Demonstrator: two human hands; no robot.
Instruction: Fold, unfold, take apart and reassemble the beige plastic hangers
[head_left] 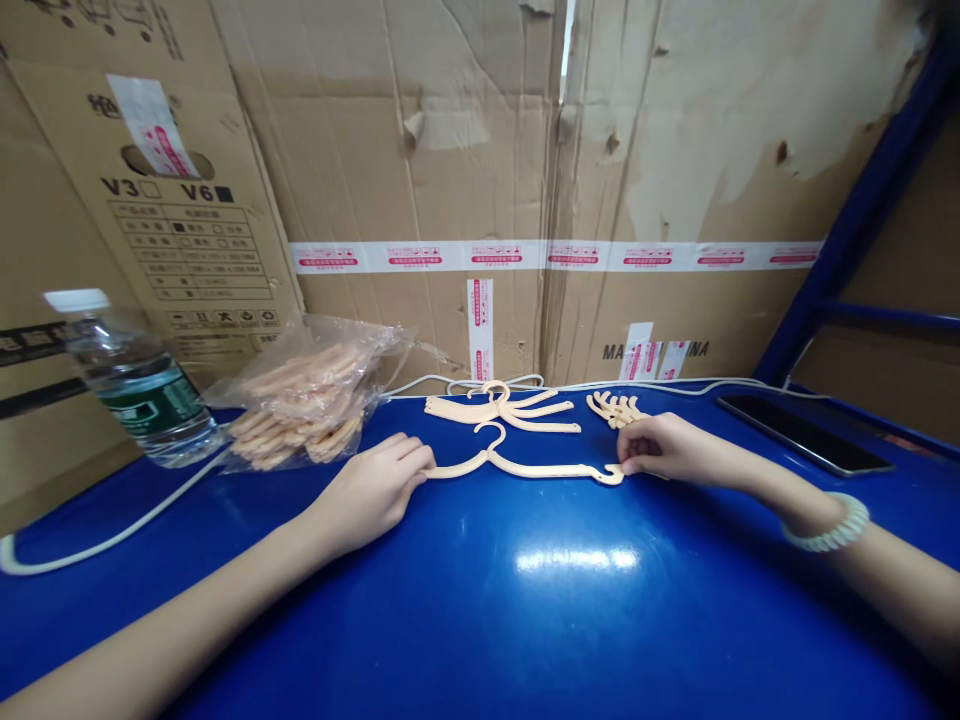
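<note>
Glossy blue tabletop (480, 630), white light reflection (577, 560), tall cardboard (420, 170) behind, printed tape (442, 257), blue frame (861, 205) at right

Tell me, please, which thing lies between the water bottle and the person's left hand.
In the head view, a clear plastic bag of peach-coloured pieces lies between the water bottle and the left hand.

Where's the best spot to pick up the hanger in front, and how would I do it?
I'd pinch the front hanger at its middle, just below the hook, coming from the near side. Its two arms meet there, the left hand and right hand are out at the ends, and other hangers lie behind it.
</note>
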